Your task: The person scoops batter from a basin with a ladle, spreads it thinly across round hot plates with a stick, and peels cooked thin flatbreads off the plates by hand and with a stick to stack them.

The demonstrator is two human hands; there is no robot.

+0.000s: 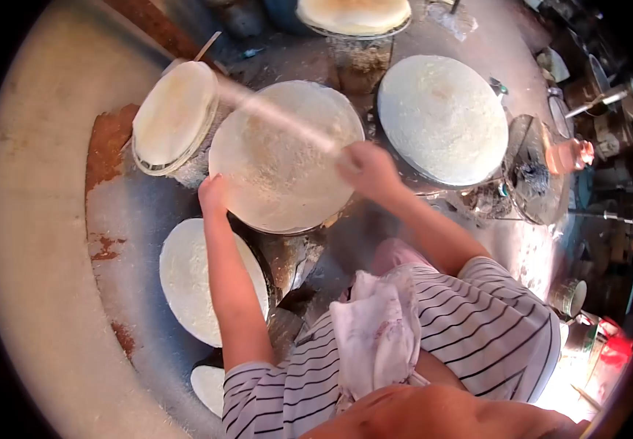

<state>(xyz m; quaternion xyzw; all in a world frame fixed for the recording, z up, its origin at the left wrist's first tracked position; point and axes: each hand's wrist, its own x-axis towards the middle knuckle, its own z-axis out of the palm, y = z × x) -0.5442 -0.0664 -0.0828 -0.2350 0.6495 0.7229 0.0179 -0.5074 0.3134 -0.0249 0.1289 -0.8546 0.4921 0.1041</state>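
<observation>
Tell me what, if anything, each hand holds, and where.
The right hand holds a blurred stick by its near end; the left hand is at the edge of the middle disc, grip unclear.

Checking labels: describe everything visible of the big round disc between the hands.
The disc is pale cream, doughy-looking, with a rougher, brownish-tinged middle. It lies roughly flat near mid-view. The left hand is at its left rim, apparently touching; a blurred stick in the right hand crosses over it, contact unclear.
</observation>
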